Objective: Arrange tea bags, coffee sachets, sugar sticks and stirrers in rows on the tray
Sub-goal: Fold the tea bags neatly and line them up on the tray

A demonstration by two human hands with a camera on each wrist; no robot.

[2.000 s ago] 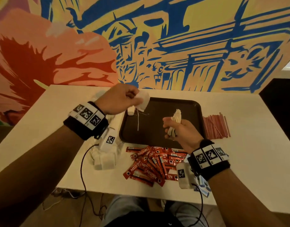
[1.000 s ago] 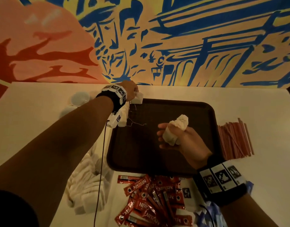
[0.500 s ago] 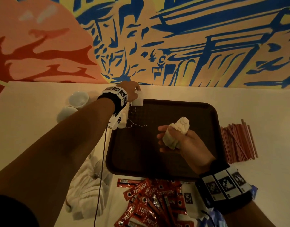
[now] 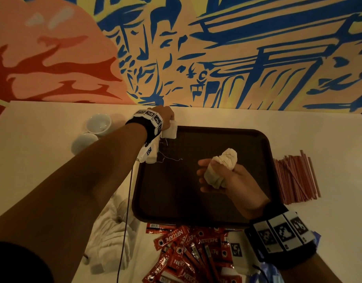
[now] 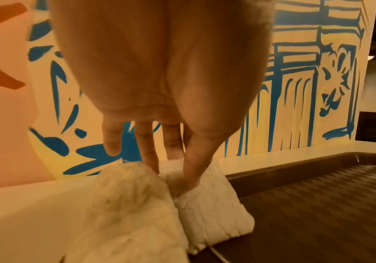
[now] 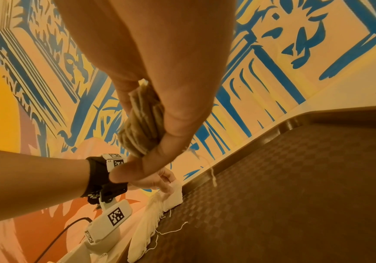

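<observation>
A bundle of tea bags (image 4: 221,168) is held in the right hand (image 4: 233,180); one tea bag (image 4: 170,132) is pinched by the left hand (image 4: 164,115) at the tray (image 4: 257,144) corner, likely starting the row; release comes next.

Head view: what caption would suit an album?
Left hand sets a tea bag at the tray corner; right hand holds more.

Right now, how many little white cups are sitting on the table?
2. One white cup stands near the table's far left, beside the left forearm; the second cup sits just in front of it, touching or nearly so. Others could be hidden behind the arm.
</observation>
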